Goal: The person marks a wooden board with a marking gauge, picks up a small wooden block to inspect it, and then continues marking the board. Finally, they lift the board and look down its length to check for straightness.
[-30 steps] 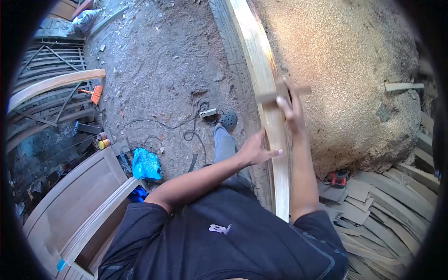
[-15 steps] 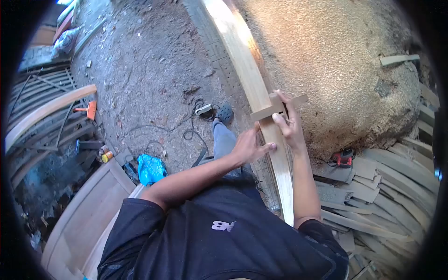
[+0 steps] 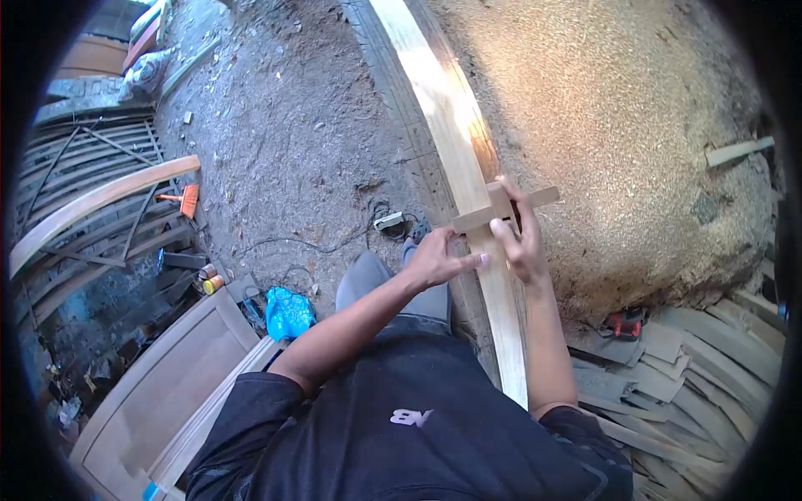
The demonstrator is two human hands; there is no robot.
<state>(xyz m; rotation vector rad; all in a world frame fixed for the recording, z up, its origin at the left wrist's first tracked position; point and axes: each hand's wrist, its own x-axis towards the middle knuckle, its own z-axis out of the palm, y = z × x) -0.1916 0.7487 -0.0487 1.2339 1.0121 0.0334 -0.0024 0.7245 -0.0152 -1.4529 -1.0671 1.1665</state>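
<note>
A long pale wooden beam [image 3: 451, 138] runs from the top centre down to my body. Across it lies a wooden marking gauge [image 3: 474, 220], a thin bar through a small block. My right hand [image 3: 524, 242] is closed around the block and bar on the beam's right side. On the left side, my left hand [image 3: 439, 260] has its thumb stretched over the beam's face and its fingertips at the left end of the bar, thumb and fingers apart.
A heap of sawdust [image 3: 618, 150] rises at the right, above stacked offcuts [image 3: 710, 367] and a red power tool [image 3: 625, 324]. At the left are a curved wood piece [image 3: 104, 200], an orange brush [image 3: 190, 201], a blue bag [image 3: 288, 313] and a wooden panel [image 3: 171, 388]. A cable crosses the ground.
The view has shifted, so the surroundings sit further right and lower. My left hand has come closer to the left end of the gauge's bar. My right hand keeps its hold.
</note>
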